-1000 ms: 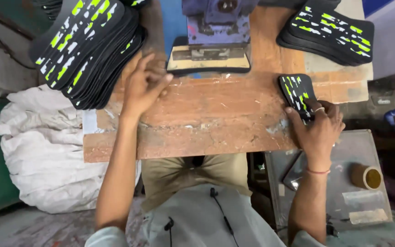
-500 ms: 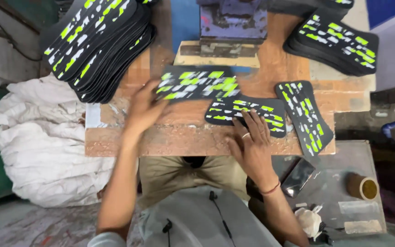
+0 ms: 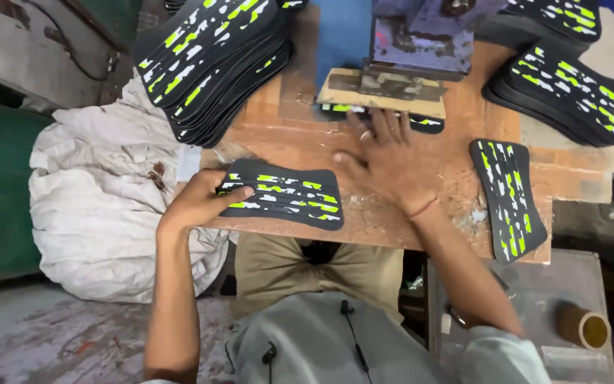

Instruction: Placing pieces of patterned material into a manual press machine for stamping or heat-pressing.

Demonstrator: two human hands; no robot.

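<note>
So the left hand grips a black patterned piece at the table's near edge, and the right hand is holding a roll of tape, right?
Not quite. The left hand does grip the piece, but the right hand lies flat on the table, fingers at a piece under the press. The head view shows it.

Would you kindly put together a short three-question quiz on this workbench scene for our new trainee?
1. True or false: the left hand grips the end of a black patterned piece lying on the wooden bench.
2. Where do the right hand fingers reach? A) under the press block B) onto the white sack C) into the tape roll
3. Fill in: a single patterned piece lies at the bench's ____ edge, as seen in the picture.

Key: 1 true; 2 A; 3 right.
</note>
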